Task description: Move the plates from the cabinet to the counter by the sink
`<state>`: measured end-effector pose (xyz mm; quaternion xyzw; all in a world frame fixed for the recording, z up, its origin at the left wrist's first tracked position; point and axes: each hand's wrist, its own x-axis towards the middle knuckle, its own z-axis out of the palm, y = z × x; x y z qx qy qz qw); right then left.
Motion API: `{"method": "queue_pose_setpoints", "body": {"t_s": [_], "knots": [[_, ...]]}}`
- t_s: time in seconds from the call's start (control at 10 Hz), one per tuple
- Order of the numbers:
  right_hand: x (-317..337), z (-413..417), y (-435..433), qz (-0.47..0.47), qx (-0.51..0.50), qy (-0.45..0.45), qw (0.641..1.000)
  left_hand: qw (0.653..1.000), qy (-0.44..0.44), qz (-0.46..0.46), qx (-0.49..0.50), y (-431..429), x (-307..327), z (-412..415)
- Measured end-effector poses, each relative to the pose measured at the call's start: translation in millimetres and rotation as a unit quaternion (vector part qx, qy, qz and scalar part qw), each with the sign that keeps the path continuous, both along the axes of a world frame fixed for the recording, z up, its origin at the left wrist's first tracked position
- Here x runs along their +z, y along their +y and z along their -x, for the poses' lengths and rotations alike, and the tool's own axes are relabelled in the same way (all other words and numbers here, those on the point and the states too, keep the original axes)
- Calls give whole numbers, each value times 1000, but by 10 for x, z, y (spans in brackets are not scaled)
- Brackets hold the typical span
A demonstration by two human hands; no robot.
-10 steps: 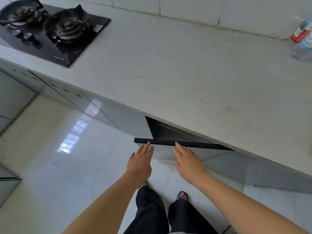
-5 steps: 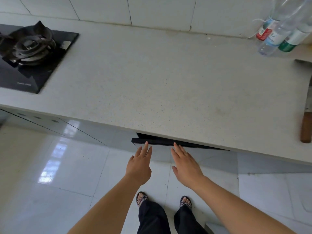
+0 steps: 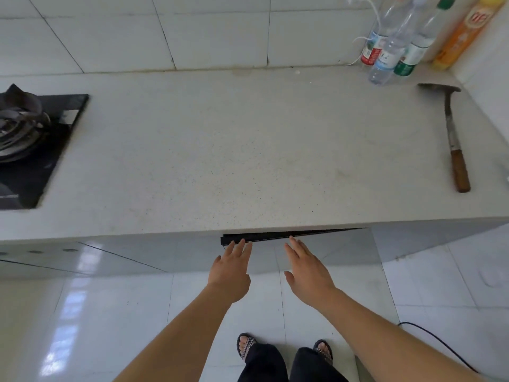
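Observation:
A grey cabinet door (image 3: 344,249) under the counter stands slightly ajar, showing a thin dark gap along its black top edge (image 3: 275,236). My left hand (image 3: 231,268) reaches toward the door's left end, fingers straight, fingertips at the top edge. My right hand (image 3: 308,268) is flat against the door face beside it, fingers straight, fingertips just under the edge. Neither hand holds anything. No plates are in view; the cabinet's inside is hidden. The speckled white counter (image 3: 248,150) stretches above the door.
A black gas hob (image 3: 30,139) sits at the counter's left end. Three plastic bottles (image 3: 391,48) and an orange bottle (image 3: 462,34) stand at the back right, a wooden-handled spatula (image 3: 454,142) lies near the right edge. A black cable (image 3: 440,346) runs over the floor.
The cabinet door has swung from wide open to nearly closed, both hands following it toward the counter. The view has shifted right, bringing the bottles and spatula into sight.

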<state>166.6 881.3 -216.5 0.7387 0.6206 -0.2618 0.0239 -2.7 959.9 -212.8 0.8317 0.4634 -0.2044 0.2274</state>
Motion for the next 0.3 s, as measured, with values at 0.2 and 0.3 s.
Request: {"method": "queue_pose_setpoints", "body": {"t_s": [0.2, 0.3], "knots": [[317, 32, -99, -2, -61, 23, 998, 999, -29, -19, 4, -88, 315, 148], [545, -12, -85, -32, -65, 13, 997, 997, -49, -57, 7, -132, 549, 177]]}}
